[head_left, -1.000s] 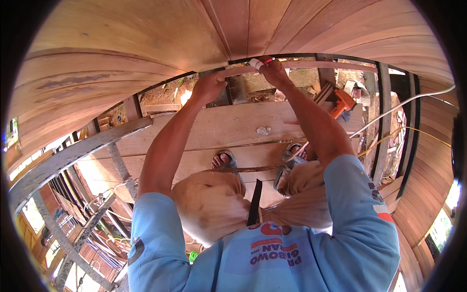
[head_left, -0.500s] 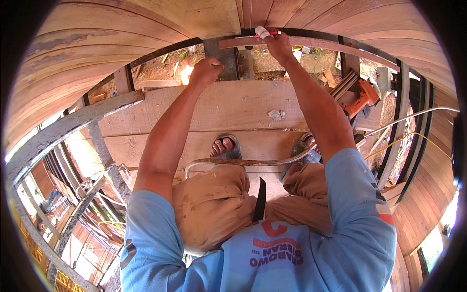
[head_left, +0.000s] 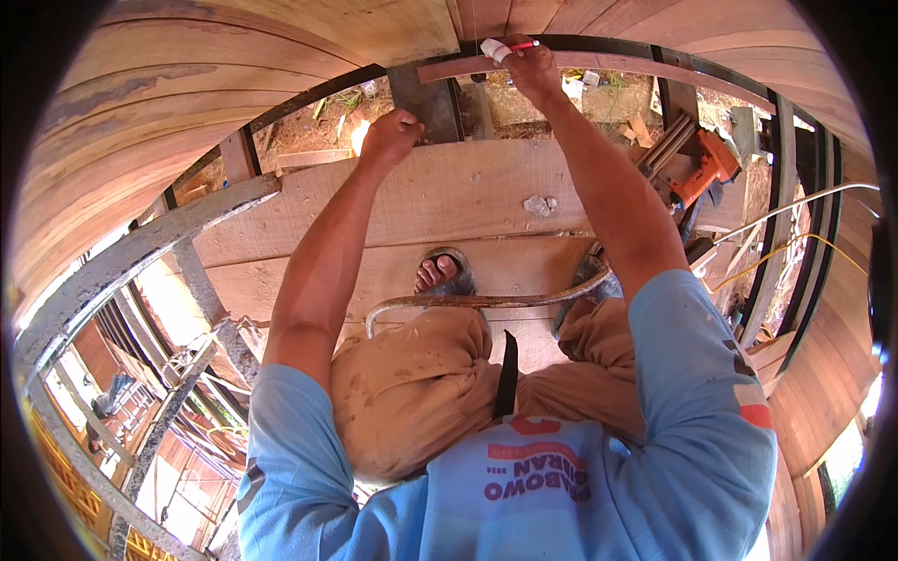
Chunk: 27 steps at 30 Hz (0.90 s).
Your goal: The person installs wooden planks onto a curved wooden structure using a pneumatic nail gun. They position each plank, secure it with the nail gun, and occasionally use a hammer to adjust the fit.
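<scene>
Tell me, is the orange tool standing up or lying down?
Lying down. The orange tool rests on its side on the wooden planks, beside the right arm, with no hand touching it.

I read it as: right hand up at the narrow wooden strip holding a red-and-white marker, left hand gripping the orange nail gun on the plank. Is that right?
One thing is off. In the head view the left hand is closed at the plank's far edge, holding no tool. The orange nail gun lies apart at the right, untouched. The right hand is at the wooden strip holding the red-and-white marker.

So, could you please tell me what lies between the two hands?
In the head view, a dark metal bracket sits between the left hand and the right hand.
</scene>
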{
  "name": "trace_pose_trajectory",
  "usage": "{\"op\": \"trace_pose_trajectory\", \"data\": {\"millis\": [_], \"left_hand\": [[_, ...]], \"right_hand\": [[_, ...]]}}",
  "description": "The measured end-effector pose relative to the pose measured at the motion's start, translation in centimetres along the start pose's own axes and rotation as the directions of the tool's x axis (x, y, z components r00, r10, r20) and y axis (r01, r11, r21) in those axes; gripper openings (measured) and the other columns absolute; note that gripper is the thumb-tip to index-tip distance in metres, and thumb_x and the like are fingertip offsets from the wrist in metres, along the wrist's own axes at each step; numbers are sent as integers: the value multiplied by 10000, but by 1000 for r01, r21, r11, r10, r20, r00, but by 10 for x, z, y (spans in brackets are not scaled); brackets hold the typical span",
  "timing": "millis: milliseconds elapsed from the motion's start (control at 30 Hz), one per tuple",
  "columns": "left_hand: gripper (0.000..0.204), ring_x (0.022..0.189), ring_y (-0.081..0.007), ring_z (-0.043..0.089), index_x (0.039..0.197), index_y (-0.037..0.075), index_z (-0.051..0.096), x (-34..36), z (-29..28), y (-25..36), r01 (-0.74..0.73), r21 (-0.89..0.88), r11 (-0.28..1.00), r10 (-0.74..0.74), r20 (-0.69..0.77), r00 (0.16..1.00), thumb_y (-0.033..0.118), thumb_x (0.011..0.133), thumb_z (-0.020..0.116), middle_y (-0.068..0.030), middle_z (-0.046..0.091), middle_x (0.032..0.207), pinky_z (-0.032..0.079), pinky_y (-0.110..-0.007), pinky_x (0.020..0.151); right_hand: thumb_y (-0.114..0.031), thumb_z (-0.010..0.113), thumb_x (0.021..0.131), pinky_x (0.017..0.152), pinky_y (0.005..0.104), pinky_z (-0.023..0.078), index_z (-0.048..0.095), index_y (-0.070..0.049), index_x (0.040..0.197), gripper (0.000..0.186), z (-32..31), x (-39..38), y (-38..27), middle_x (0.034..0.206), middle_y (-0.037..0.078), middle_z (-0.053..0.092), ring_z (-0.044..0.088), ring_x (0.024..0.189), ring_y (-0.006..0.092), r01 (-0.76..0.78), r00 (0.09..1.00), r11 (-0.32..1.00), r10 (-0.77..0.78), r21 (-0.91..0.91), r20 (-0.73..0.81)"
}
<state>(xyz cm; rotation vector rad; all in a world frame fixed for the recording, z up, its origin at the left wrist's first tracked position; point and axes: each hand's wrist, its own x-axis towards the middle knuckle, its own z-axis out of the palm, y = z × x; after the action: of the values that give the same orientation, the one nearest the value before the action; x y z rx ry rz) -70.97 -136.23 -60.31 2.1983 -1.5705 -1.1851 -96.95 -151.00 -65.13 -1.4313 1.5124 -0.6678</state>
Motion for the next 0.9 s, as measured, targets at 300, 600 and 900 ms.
{"op": "trace_pose_trajectory", "data": {"millis": [300,600,900], "left_hand": [[408,1018,-309,701,1122,53,694,-6,-2,-3,14,41,999,-14,11,1000,375,872,705,-174,725,1085,536,-385,877],[447,1037,-315,694,1164,54,683,-6,-2,2,-8,98,995,5,31,1000,398,879,698,-178,718,1116,533,-390,889],[431,1010,-303,700,1144,59,684,-8,-2,4,-7,78,997,3,53,999,403,885,699,-173,723,1091,535,-377,868]], "right_hand": [[-432,702,914,786,271,498,772,-42,952,398,-9,-21,-34,828,49,748,643,804,100,24,995,969,-46,245,83],[-536,696,865,735,339,501,768,-91,870,451,1,-4,-8,758,73,723,663,760,166,-20,999,995,15,97,47],[-489,667,916,784,298,479,779,-63,859,445,-3,-13,-21,804,48,738,632,778,128,-27,997,997,22,66,77]]}}
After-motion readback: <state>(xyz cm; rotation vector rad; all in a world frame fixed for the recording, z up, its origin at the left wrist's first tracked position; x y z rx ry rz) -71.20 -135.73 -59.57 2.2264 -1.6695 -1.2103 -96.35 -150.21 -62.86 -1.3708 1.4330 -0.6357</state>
